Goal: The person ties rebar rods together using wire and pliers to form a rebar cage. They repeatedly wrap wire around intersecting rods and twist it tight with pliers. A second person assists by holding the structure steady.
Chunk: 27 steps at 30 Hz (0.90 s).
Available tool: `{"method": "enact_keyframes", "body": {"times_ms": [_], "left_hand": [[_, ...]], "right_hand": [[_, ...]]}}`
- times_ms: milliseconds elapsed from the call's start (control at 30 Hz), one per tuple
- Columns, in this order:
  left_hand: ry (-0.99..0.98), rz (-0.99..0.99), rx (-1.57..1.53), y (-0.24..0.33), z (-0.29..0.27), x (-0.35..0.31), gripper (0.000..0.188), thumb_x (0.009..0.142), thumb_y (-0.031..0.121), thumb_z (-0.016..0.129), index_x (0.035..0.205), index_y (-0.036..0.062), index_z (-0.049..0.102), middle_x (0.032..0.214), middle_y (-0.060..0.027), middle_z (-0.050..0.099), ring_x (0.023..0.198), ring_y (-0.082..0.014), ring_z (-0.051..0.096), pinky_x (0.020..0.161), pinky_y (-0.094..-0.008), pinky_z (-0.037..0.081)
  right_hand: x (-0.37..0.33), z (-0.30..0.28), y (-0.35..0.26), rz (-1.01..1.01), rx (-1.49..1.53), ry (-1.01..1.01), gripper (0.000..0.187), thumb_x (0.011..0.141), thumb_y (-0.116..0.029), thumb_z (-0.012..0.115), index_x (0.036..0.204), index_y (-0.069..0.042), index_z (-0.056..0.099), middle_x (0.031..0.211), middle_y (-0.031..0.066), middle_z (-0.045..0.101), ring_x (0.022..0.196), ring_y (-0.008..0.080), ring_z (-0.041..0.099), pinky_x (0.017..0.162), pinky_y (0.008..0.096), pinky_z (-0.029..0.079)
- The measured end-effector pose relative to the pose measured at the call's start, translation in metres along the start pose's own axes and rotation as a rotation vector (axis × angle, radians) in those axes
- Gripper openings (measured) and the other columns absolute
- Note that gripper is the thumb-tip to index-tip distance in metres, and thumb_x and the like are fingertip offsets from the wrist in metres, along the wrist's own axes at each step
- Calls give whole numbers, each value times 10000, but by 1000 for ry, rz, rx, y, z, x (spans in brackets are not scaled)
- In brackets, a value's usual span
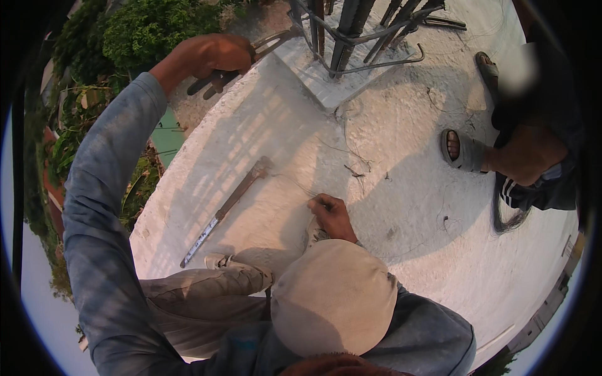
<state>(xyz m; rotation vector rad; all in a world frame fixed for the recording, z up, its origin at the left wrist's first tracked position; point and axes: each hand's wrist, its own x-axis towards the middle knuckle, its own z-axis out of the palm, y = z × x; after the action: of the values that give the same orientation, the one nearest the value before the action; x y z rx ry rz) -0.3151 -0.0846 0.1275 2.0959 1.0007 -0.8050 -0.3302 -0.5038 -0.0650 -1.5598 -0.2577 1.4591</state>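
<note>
At the upper left, my left hand (222,53) is wrapped round a pair of pincers (271,42). Their dark handles stick out below the fist, and the metal jaws reach to the edge of the upright rebar (343,47). A bent steel tie ring (370,39) circles those bars above a raised concrete base. My right hand (333,216) is low over the pale concrete, fingers curled together. A thin wire runs near its fingertips; what the fingers hold is too small to make out. Left of this hand lies a hammer-like tool (229,203) with a long flat handle.
Loose wire bits (356,172) lie on the concrete slab (401,207). Its left edge drops off above greenery (147,37). Another person's sandalled foot (461,149) is at the right. A beige cap (332,297) covers the lower middle.
</note>
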Motion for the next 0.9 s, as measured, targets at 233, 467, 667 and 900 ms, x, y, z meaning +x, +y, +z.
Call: {"method": "enact_keyframes", "body": {"times_ms": [233,467,667,900], "left_hand": [[-87,-52,99,23,-14,11,573,933,220,643,1418,-55,508,1330,-243,603,1062,-351,698,798,-455,674],[-61,113,141,2,12,21,479,996,350,673,1233,-65,645,1095,-169,668,805,-240,697,674,-370,583],[-108,157,-451,-24,52,31,477,997,471,699,1049,-3,706,739,7,520,585,-88,498,513,-310,463],[-98,226,-466,-32,21,37,413,1007,405,691,992,-8,673,693,18,526,528,-76,470,444,-281,421]], "right_hand": [[0,-4,1,38,104,-37,227,1015,-211,696,962,7,730,769,-31,598,672,45,494,577,263,407],[-1,-2,3,-25,64,9,265,1002,-247,706,963,14,731,762,-17,603,668,53,492,585,270,418],[-5,3,1,-14,29,97,279,986,-252,712,957,25,734,807,1,648,695,92,524,638,292,457],[-5,12,2,-19,31,193,218,991,-238,714,908,-36,720,812,-22,638,723,75,534,663,268,452]]}}
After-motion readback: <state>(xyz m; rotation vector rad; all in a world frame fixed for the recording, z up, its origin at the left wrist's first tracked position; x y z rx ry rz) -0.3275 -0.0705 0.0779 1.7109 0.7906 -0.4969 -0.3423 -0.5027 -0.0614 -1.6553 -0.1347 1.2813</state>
